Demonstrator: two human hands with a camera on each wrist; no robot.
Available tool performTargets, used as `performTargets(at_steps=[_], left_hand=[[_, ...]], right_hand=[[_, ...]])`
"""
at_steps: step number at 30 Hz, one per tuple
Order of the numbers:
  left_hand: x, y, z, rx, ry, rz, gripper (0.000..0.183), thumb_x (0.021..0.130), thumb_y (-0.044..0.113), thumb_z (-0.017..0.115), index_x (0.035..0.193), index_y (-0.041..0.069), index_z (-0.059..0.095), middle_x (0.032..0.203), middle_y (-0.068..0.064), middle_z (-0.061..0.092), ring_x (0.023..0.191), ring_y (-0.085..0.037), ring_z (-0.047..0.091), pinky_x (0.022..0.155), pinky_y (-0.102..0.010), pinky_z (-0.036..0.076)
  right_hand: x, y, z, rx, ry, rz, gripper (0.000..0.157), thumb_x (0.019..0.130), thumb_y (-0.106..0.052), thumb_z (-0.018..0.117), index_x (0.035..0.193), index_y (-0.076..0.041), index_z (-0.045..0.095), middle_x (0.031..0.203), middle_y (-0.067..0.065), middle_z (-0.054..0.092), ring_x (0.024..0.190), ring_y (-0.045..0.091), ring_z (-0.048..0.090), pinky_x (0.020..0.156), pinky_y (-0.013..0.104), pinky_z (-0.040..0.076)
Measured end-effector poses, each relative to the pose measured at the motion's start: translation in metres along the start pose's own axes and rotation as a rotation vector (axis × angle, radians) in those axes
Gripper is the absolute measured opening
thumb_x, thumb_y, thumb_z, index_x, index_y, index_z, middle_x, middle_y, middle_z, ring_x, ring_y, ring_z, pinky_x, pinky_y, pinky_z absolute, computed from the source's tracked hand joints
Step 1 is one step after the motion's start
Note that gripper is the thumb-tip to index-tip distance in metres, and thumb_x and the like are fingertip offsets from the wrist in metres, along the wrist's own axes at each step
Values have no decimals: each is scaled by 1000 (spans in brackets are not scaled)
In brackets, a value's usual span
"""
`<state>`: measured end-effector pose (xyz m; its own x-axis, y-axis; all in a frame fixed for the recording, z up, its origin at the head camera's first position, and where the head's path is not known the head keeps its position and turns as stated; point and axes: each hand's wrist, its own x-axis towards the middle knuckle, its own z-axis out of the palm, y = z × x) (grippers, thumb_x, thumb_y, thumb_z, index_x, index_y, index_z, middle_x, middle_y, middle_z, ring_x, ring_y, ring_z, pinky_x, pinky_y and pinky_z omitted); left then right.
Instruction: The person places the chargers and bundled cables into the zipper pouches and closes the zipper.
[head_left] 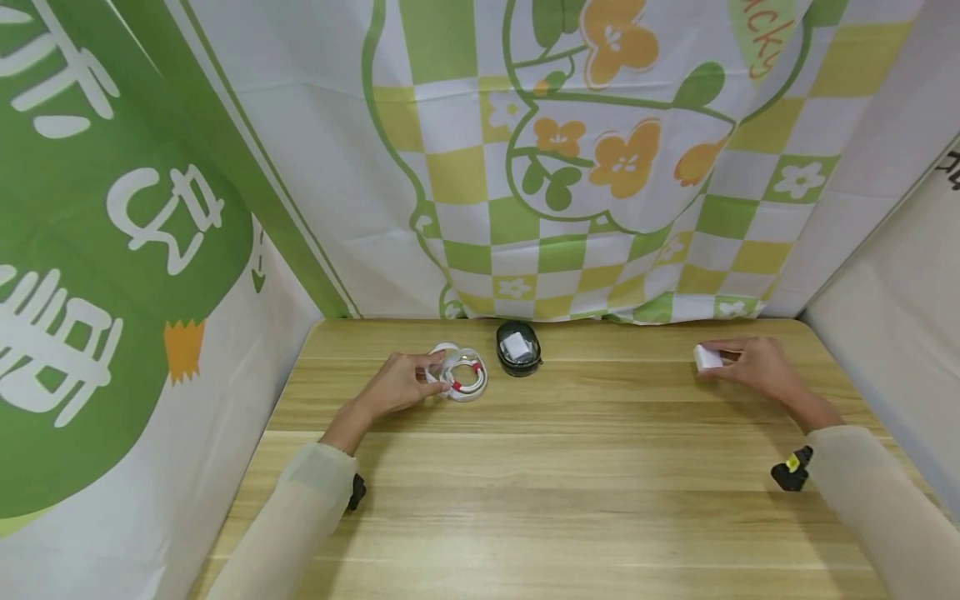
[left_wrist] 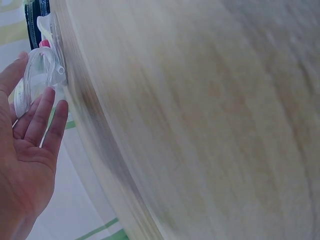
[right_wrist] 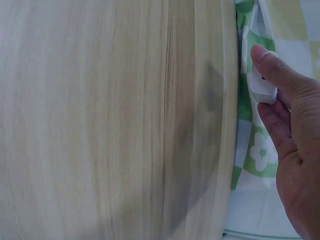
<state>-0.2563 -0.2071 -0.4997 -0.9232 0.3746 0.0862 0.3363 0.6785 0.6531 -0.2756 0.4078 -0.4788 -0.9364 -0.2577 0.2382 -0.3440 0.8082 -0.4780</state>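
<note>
At the far left of the table, my left hand (head_left: 397, 383) pinches a clear round plastic piece (left_wrist: 29, 82) by its edge, between thumb and fingers. Right beside it lies a coiled white cable (head_left: 471, 388) with red ties, in a round pale holder. On the far right, a small white block (head_left: 707, 358), like a charger adapter, is held between the thumb and fingers of my right hand (head_left: 761, 367). The right wrist view shows the rounded edges of this block and a small dark mark, partly covered by the thumb.
Near the back edge of the wooden table (head_left: 555, 483) stands an oval black case (head_left: 517, 365), to the right of the cable. It contains a white square item (head_left: 515, 345). A printed curtain (head_left: 540, 250) hangs behind the table, with cloth walls on both sides.
</note>
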Motion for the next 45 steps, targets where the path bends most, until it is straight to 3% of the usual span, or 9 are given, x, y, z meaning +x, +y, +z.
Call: performTargets(at_steps=[3,5,17,24,34,40,45], left_hand=[[0,1,-1,-2,-3,-5,64,90,27,88,145,4,64,87,-5,75,73,-12,61,58,-24,49],[0,1,-1,-1,-4,-8,64,90,27,88,145,4,63,88,-5,75,74,-12,61,58,-24,50],[2,3,-2,10,-12,-1,65,90,29,87,145,3,63,88,-4,75,73,-11,61,56,-24,50],[4,3,-1,17,-11,-14,65,90,26,88,145,3,63,88,-6,75,73,-12,61,56,-24,49],[4,2,0,11,-26,-34,64,91,26,87,146,5,62,98,-12,78,68,-12,58,52,-22,44],[3,2,1,1,-31,-38,64,91,25,87,145,5,62,101,-13,79,67,-11,57,51,-21,43],[2,2,1,-7,-25,-33,63,90,23,87,144,3,62,102,-13,79,68,-11,58,52,-22,45]], right_hand=[[2,-4,3,3,0,-27,49,75,-20,98,117,0,80,106,26,77,95,42,77,56,16,48],[5,-7,5,-2,-6,-40,50,75,-19,98,117,0,80,106,25,77,96,45,76,59,14,49],[16,-24,13,-16,8,-110,51,71,-19,100,115,-1,81,101,21,80,87,37,78,60,15,51],[19,-37,16,17,-31,-111,51,73,-17,99,118,-1,80,107,24,78,93,42,76,63,20,55],[22,-52,21,-16,10,-193,53,68,-15,101,115,-1,81,107,20,79,90,36,76,63,27,54],[24,-64,23,-14,13,-233,53,69,-18,101,116,-2,81,105,20,79,84,37,73,59,24,50],[28,-71,27,-24,28,-277,53,67,-16,101,115,-3,82,104,17,80,85,35,75,61,27,54]])
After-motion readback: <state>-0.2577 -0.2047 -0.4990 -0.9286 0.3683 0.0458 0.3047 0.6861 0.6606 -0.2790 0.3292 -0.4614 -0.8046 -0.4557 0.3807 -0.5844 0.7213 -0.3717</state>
